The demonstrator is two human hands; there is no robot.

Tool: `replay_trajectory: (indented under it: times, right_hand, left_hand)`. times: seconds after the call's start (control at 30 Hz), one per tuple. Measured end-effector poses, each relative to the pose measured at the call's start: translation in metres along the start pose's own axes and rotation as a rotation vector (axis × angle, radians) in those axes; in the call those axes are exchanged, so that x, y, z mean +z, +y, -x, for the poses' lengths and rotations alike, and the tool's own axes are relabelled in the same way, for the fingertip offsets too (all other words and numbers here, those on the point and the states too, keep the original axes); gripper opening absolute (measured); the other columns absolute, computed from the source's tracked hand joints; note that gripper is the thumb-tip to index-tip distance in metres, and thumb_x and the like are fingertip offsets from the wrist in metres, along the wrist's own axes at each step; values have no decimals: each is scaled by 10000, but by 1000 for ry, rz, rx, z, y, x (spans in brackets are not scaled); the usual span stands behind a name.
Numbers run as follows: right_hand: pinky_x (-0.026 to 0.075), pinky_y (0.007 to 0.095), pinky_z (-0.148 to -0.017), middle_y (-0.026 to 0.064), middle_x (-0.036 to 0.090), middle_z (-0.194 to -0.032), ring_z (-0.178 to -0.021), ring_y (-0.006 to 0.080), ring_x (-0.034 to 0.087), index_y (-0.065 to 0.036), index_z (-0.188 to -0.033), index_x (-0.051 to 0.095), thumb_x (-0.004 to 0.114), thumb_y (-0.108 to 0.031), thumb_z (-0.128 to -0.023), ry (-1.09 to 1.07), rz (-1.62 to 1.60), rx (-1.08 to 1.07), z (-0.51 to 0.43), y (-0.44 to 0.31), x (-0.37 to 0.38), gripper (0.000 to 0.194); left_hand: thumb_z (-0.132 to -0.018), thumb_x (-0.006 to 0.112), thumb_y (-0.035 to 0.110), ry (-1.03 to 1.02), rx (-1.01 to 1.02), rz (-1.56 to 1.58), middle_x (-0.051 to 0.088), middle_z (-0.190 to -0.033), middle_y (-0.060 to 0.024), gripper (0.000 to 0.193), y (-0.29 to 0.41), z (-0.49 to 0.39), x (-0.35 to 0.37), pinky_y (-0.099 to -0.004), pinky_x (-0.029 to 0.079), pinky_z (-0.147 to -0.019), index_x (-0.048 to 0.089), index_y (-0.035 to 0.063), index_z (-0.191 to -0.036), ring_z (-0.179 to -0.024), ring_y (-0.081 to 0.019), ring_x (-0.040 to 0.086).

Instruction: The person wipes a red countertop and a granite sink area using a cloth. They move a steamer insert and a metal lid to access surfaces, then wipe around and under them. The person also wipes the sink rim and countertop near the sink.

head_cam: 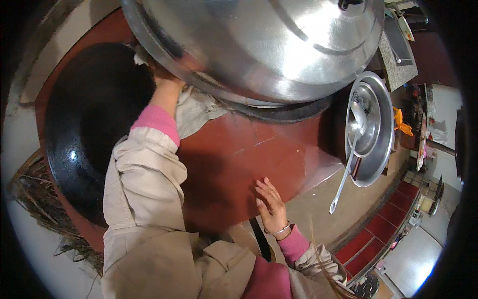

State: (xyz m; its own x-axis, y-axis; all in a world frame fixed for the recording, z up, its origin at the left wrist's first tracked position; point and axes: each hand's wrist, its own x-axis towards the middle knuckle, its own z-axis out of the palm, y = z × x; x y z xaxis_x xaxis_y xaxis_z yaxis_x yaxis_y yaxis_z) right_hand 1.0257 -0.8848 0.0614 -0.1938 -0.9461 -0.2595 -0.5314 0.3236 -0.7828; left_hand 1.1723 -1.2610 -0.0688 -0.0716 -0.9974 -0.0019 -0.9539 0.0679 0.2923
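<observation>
My left hand (167,80) reaches up beside the large domed metal lid (254,48). It is closed on a grey-white cloth (198,108) that shows on both sides of it; the lid's rim and shadow hide the fingers. Left of this arm, a big black wok (93,123) sits in the red tiled stove top (239,157). The lid covers most of a second dark rim (287,116). My right hand (273,213) is held over the stove's near edge, fingers apart and nothing in it, a silvery bangle at the wrist.
A metal basin (388,149) at the right holds a smaller metal bowl (375,134) and a long-handled metal ladle (345,183), whose handle sticks out over the rim. Dry brushwood (41,194) lies left of the stove. A grey-topped counter (399,73) stands at the upper right.
</observation>
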Motion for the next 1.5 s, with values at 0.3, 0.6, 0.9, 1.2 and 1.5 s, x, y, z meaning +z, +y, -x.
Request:
replay_trajectory:
  times: [0.3, 0.6, 0.9, 1.2, 1.5]
  right_hand:
    - [315, 405, -945, 168, 486, -1145, -1148, 349, 378, 9, -1064, 511, 496, 12, -721, 72, -20, -141, 23, 4, -3, 344]
    - [228, 416, -993, 217, 318, -1281, -1213, 376, 264, 3, -1167, 426, 502, 40, -685, 133, 194, -193, 76, 52, -12, 490]
    - [127, 459, -1005, 222, 175, -1345, -1251, 371, 156, 7, -1280, 231, 517, -14, -683, 333, 398, 147, 42, 88, 9, 662]
    - [117, 458, -1010, 194, 215, -1345, -1254, 358, 169, -34, -1269, 306, 435, 46, -617, 140, 388, -156, -40, 41, 53, 669]
    - [180, 460, -998, 136, 282, -1332, -1239, 293, 244, -6, -1226, 372, 494, -70, -639, -158, 440, -464, 28, 25, 95, 602]
  left_hand:
    - [-769, 441, 190, -31, 261, -340, 214, -1330, -208, 399, 37, 157, -31, -512, 133, -979, 491, 38, -1134, -1226, -373, 176]
    - [-785, 413, 180, -140, 589, -82, 129, -1365, -232, 428, 149, 319, -3, -533, 92, -984, 446, 78, -1200, -1275, -360, 93]
    - [-746, 502, 288, -241, 1076, 343, 312, -1312, -139, 457, 181, 290, 3, -452, 206, -970, 470, 162, -1184, -1222, -269, 262]
    - [-826, 424, 259, -183, 704, 70, 278, -1340, -110, 437, 75, 245, -32, -426, 171, -993, 387, 156, -1250, -1240, -248, 236]
    - [-817, 425, 204, -24, 279, -88, 229, -1330, -223, 493, 5, 362, -68, -491, 171, -972, 325, -9, -1251, -1235, -361, 203]
